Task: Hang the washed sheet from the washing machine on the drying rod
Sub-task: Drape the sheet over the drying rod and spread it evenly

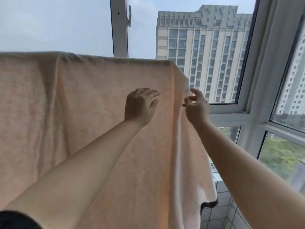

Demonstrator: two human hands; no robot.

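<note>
- Peach sheet (82, 113) is up: it's draped over something straight along its top fold and hangs down in front of the window. The rod itself is covered by the cloth, so I can't see it.
- Left hand (140, 107) is up against the front of the sheet near its right side, fingers loosely bent and lying on the fabric. No cloth bunched in it, so it looks like touching, not gripping.
- Right hand (196, 108) is right at the sheet's right edge, fingers half curled and a bit spread. Honestly can't tell if it's pinching the hem or just next to it.
- Both arms are bare, with a dark sleeve (14, 220) at the bottom left.
- Behind: white window frame (119, 30), grey sky, a tall tower block (203, 52) outside, and a tiled wall (219, 210) below the sill.
</note>
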